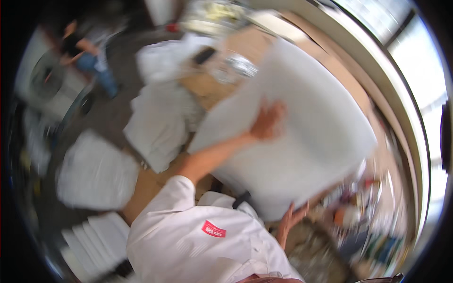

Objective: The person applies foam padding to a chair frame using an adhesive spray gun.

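A large sheet of white, translucent packing foam or film (325, 127) spreads in front of me, its surface smeared by motion. Over the middle of it is my left hand (269, 121), blurred, with the fingers seeming spread and nothing visible in them. Whether its palm presses on the sheet I cannot tell. At the sheet's near edge is my right hand (291, 219), fingers stretched out and apart, beside or touching that edge. No grip on the sheet shows there.
White wrapped bundles (160, 122) and a white plastic-covered pack (96, 172) stand at the left. White slabs (101, 240) lie lower left. Cluttered small goods (349, 212) fill the right side. A dark object (204, 55) sits beyond the sheet. Another person (87, 56) is far left.
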`<state>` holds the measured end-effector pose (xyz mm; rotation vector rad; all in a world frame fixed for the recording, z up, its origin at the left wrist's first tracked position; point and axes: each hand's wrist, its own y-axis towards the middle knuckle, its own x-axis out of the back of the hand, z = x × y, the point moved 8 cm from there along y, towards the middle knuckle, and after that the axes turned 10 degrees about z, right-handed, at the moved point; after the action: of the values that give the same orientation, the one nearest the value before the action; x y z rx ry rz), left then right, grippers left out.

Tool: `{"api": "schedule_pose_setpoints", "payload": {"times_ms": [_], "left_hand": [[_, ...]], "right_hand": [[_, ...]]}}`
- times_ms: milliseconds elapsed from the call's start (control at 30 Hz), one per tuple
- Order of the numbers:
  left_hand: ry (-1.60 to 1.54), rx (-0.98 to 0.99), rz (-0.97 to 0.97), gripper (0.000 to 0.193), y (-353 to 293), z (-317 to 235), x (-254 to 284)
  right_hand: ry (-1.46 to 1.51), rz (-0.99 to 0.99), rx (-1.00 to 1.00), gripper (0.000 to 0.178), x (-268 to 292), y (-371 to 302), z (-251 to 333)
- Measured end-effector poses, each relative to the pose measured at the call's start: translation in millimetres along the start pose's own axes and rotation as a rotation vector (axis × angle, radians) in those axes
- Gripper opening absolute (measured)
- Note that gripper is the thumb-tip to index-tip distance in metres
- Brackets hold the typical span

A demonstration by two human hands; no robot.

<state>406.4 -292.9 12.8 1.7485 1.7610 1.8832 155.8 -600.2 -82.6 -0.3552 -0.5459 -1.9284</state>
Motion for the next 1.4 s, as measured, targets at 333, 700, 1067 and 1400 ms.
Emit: {"api": "schedule_pose_setpoints", "payload": {"times_ms": [333, 700, 1067, 1400], "left_hand": [[0.29, -0.12, 0.459, 0.062, 268, 24, -15], [-0.108, -0.222, 0.667, 0.054, 244, -66, 34], [0.204, 0.249, 1.081, 0.049, -195, -37, 40], [-0.052, 1.545, 0.846, 0.063, -504, -34, 52]], "right_hand": [[-0.341, -0.46, -0.161, 0.057, 113, -24, 97], [-0.371, -0.562, -0.225, 0.089, 263, 36, -15], [-0.322, -0.505, -0.126, 0.047, 301, 110, -78], [0.129, -0.453, 0.049, 0.028, 308, 148, -111]]}}
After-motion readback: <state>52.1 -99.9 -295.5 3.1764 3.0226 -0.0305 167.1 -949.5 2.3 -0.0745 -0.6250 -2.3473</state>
